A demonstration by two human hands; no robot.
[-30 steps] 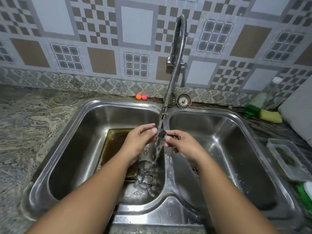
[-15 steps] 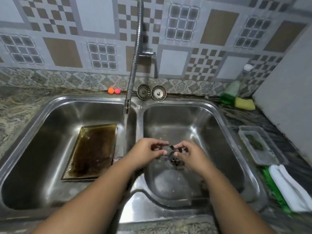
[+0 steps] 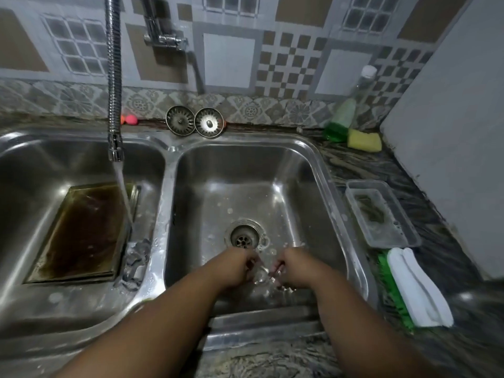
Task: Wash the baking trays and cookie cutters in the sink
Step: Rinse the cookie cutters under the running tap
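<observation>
Cookie cutter (image 3: 262, 276) is pinched between left grip (image 3: 237, 268) and right grip (image 3: 296, 270), both curled on it; baking tray (image 3: 81, 230) lies well left of them.

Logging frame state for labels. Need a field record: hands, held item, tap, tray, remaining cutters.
left hand: low in right basin, fingers curled on cookie cutter
right hand: grips the same cutter's other side
cookie cutter: small, metal, blurred; shape unclear
tap: running, stream falls into left basin
baking tray: flat in left basin, browned
other cutters: heap at the tray's right edge
strainers: two, on the ledge behind the sink; right drain uncovered
</observation>
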